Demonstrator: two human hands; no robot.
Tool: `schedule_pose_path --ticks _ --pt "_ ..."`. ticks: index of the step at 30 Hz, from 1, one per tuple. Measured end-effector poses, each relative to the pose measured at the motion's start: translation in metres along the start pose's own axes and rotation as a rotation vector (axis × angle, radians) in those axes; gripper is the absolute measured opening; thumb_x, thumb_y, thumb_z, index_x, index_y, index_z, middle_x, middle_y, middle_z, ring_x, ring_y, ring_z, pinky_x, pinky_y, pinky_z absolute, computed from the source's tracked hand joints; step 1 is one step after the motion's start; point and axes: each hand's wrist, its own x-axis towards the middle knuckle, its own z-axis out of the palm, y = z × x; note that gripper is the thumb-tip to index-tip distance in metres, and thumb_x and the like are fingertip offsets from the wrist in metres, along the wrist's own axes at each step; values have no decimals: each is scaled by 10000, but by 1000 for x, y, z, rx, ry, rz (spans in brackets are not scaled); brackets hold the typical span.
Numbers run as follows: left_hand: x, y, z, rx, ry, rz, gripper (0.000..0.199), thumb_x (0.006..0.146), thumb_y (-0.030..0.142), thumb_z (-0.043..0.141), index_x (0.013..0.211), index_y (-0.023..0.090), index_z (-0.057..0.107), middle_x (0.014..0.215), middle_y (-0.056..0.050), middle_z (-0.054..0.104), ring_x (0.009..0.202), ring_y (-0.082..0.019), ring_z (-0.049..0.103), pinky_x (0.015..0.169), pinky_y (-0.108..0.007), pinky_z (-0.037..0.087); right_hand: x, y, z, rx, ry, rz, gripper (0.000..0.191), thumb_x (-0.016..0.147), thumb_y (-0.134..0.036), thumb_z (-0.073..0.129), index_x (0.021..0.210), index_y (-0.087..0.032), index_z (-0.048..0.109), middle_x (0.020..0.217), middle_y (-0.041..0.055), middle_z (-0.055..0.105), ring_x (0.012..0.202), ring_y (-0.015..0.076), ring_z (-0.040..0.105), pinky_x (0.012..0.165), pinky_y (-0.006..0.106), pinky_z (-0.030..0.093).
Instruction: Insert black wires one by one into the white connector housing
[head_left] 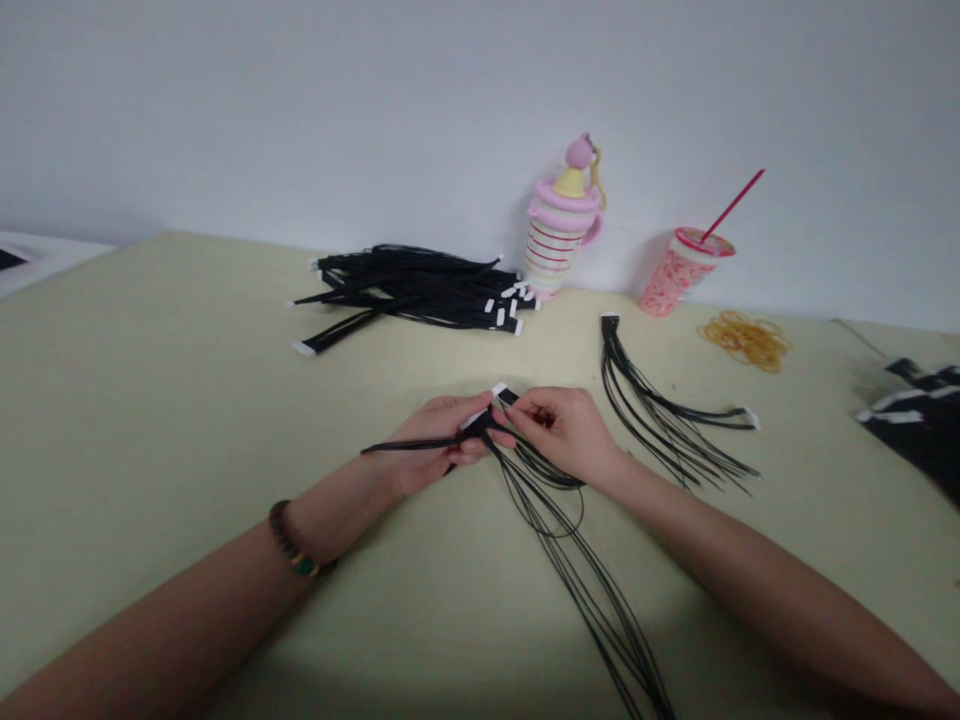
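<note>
My left hand (435, 445) and my right hand (559, 430) meet at the middle of the table, both gripping a black wire harness (570, 560) near its white connector end (480, 415). My right fingertips pinch the wires close to the connectors, and my left fingers wrap around the bundle. Its long thin wires hang down towards me, and one thicker black length sticks out to the left of my left hand. Another harness (645, 400) lies just right of my right hand, touching neither hand.
A heap of black harnesses with white connectors (412, 290) lies at the back. Near the wall stand a pink-and-white striped bottle (559, 240) and a pink cup with a red straw (682, 270). Yellow rubber bands (746, 342) and more harnesses (915, 420) lie right.
</note>
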Motion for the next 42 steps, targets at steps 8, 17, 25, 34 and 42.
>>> schedule_pose_path --ticks 8,17,25,34,42 --pt "2 0 -1 7 -10 3 271 873 324 467 793 77 548 707 -116 562 397 -17 286 360 -123 174 0 1 3 23 75 92 116 795 -228 567 741 -140 622 658 -10 617 561 91 556 528 181 371" --pt "0 0 -1 5 -19 9 260 863 311 483 800 70 558 699 -121 569 396 -20 299 359 -128 169 -1 -3 2 -103 51 0 120 823 -171 514 744 -132 596 611 -15 560 498 79 466 481 188 306" --pt "1 -2 0 83 -1 53 278 852 342 496 788 77 552 698 -133 591 405 -31 312 367 -141 174 -1 -9 0 -225 -20 -40 137 840 -128 465 736 -126 553 682 15 559 590 109 490 555 209 322" --pt "0 -3 1 131 -6 75 299 833 370 517 788 81 576 705 -160 609 400 -35 313 375 -155 183 -4 -11 1 -384 -36 -4 167 871 -185 420 774 -138 546 724 41 583 650 150 533 604 245 333" --pt "0 -3 1 145 -29 75 289 841 357 503 790 81 573 688 -133 600 397 -37 312 370 -158 182 -6 -10 3 -358 36 -4 171 872 -237 447 777 -146 557 721 28 586 622 136 527 589 240 338"
